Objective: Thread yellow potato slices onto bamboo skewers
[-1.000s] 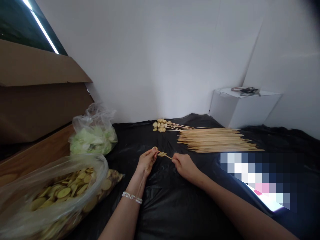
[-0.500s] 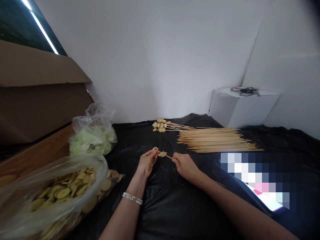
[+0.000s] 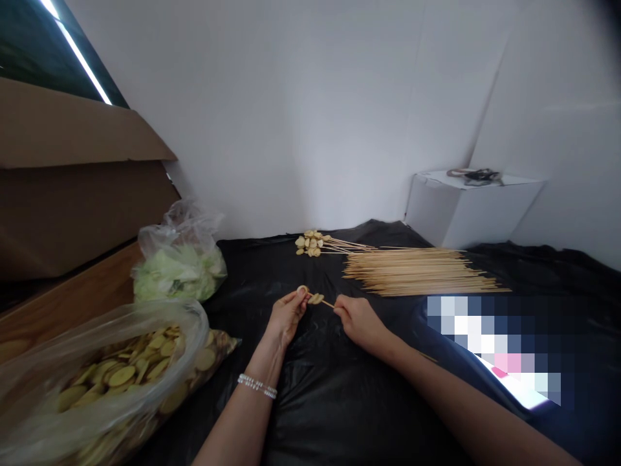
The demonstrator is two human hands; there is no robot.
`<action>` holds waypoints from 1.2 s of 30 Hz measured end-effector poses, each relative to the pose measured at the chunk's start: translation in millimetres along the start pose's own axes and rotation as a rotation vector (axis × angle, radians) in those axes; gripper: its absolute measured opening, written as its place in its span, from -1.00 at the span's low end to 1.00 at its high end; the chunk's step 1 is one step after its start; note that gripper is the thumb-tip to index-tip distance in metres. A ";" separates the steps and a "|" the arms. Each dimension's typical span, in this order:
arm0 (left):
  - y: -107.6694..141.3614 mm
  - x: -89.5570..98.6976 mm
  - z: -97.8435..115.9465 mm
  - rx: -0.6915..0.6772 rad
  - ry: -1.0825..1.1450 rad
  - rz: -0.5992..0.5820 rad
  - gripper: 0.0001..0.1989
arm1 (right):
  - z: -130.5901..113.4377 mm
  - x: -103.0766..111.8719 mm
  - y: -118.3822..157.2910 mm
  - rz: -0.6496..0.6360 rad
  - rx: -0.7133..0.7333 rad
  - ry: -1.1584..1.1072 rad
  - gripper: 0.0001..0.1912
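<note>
My left hand pinches a pale round potato slice at the tip end of a thin wooden skewer. Slices threaded on the skewer sit just right of my left fingertips. My right hand is closed around the skewer farther along; the rest of its shaft runs back under my right forearm, with a bit of the end showing beside it. Both hands are over the black plastic sheet. Beyond them lie several finished-looking skewers with slices bunched at their ends.
A wide pile of bare skewers lies behind my right hand. At left stand an open plastic bag of slices and a tied bag of pale green pieces. A lit screen is at right, a white box behind, a cardboard box far left.
Almost nothing differs. Both hands keep their grip on the slice and skewer, with only a very slight shift of the view.
</note>
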State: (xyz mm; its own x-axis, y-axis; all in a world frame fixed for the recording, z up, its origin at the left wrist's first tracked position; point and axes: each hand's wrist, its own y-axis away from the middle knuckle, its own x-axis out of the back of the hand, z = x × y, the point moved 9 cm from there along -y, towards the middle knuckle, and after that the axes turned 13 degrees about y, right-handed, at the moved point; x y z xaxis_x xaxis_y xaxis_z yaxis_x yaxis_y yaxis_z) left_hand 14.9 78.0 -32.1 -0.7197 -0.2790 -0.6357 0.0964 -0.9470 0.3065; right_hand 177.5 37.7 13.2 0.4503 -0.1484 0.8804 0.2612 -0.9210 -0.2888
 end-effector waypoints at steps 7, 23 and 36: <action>0.0 -2.0 -1.6 0.000 -0.010 -0.012 -0.90 | -3.9 6.5 2.8 0.094 0.011 0.103 -0.87; 5.1 -7.1 -3.8 0.011 -0.054 -0.044 -0.88 | -5.3 4.2 1.8 0.057 0.020 0.131 -0.85; 15.5 -24.8 -16.5 0.097 -0.012 -0.173 -0.71 | -1.2 19.4 -0.5 0.142 -0.037 0.009 -0.86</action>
State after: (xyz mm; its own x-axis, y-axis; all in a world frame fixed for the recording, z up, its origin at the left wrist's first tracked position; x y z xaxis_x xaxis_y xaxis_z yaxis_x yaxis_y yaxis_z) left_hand 45.6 67.6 -23.2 -0.7280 -0.1112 -0.6765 -0.0959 -0.9606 0.2610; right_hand 185.0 34.8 30.9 0.4730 -0.2807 0.8352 0.1642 -0.9032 -0.3966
